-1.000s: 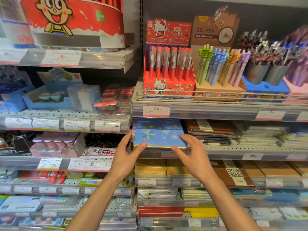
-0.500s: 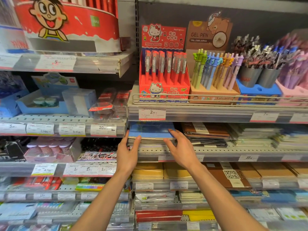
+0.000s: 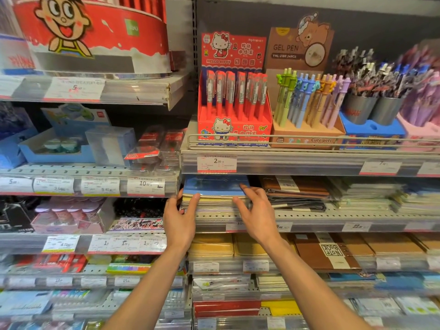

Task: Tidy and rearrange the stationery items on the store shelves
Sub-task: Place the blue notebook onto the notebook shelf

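Head view centres on the blue notebook (image 3: 215, 186), topmost on a stack (image 3: 212, 203) at the left end of the shelf (image 3: 333, 216) beneath the pen displays (image 3: 234, 110). Left hand (image 3: 179, 219) presses straight fingers against the stack's left front corner; right hand (image 3: 256, 214), fingers spread and relaxed, touches its right edge, gripping nothing. Squaring it well likely means even pressure from both sides, keeping clear of the brown notebooks (image 3: 295, 189) alongside.

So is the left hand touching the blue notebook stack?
Touching. The head view shows the left hand with fingertips against the front and left edge of the blue notebook stack, no gap visible.
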Demonstrator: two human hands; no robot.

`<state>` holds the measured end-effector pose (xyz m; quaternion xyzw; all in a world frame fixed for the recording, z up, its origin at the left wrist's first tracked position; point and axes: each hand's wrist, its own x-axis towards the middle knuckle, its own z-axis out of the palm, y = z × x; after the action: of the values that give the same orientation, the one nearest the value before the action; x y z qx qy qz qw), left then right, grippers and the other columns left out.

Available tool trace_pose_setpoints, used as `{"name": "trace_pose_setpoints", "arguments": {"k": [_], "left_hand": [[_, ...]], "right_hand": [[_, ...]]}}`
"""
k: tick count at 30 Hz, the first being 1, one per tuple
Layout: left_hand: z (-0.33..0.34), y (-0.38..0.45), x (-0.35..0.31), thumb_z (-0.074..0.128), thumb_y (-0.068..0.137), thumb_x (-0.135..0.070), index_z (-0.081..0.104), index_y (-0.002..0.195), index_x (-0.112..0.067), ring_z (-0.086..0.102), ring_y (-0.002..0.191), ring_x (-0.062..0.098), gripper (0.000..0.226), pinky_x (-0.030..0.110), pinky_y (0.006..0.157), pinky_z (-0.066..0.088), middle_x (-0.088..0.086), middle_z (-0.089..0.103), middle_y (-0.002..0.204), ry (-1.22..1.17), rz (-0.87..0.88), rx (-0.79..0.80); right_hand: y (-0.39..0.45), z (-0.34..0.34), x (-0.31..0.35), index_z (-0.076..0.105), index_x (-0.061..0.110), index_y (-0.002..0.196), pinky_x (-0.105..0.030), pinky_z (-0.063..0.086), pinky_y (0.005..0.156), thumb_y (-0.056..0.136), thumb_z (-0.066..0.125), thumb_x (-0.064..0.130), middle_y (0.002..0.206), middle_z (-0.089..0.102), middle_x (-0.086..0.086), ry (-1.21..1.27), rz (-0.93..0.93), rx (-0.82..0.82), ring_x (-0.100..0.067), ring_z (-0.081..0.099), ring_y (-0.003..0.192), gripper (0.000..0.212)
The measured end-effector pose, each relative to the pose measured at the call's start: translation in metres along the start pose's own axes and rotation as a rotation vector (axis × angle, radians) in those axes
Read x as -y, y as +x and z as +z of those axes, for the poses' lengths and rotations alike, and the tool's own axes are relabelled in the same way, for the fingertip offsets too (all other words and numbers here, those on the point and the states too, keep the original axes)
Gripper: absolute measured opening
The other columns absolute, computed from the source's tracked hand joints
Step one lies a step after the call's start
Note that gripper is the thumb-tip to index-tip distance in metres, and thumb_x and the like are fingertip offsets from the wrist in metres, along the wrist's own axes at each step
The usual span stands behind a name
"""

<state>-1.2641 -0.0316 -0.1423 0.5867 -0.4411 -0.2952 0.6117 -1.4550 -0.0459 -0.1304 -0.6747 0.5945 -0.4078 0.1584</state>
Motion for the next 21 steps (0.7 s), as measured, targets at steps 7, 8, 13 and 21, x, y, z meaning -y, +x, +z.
{"name": "trace_pose_setpoints", "arguments": {"k": [7,8,13,21], "left_hand": [[0.001,0.000,0.005,0.065,0.087,-0.052,0.054,0.132,-0.020,0.058,0.108,0.013,0.056,0.022,0.083,0.042,-0.007,0.057,0.130,0.044,0.005,-0.048],[0.000,-0.001,0.006,0.066,0.087,-0.052,0.055,0.130,-0.020,0.059,0.106,0.013,0.055,0.022,0.082,0.043,-0.007,0.058,0.129,0.040,0.003,-0.051],[0.000,-0.005,0.010,0.067,0.085,-0.053,0.057,0.115,-0.030,0.063,0.100,0.016,0.039,0.028,0.082,0.050,-0.005,0.062,0.120,0.017,0.014,-0.073],[0.001,-0.006,0.011,0.064,0.089,-0.050,0.050,0.115,-0.034,0.060,0.111,0.018,0.034,0.037,0.094,0.052,-0.007,0.058,0.122,0.007,0.056,-0.054]], "right_hand": [[-0.001,0.001,0.000,0.049,0.025,0.144,-0.032,0.052,0.083,0.098,0.053,0.047,0.122,0.047,0.006,-0.046,-0.011,-0.021,-0.010,0.058,0.091,0.051],[-0.002,0.001,0.000,0.050,0.025,0.144,-0.031,0.052,0.082,0.098,0.053,0.047,0.120,0.046,0.007,-0.048,-0.012,-0.024,-0.009,0.058,0.089,0.051],[-0.005,0.000,-0.001,0.051,0.025,0.143,-0.027,0.051,0.074,0.097,0.054,0.048,0.114,0.045,0.008,-0.046,-0.030,-0.038,-0.005,0.055,0.076,0.052],[-0.004,-0.001,0.000,0.047,0.025,0.145,-0.032,0.055,0.076,0.098,0.051,0.050,0.119,0.043,0.006,-0.081,-0.032,-0.023,-0.006,0.058,0.074,0.053]]}}
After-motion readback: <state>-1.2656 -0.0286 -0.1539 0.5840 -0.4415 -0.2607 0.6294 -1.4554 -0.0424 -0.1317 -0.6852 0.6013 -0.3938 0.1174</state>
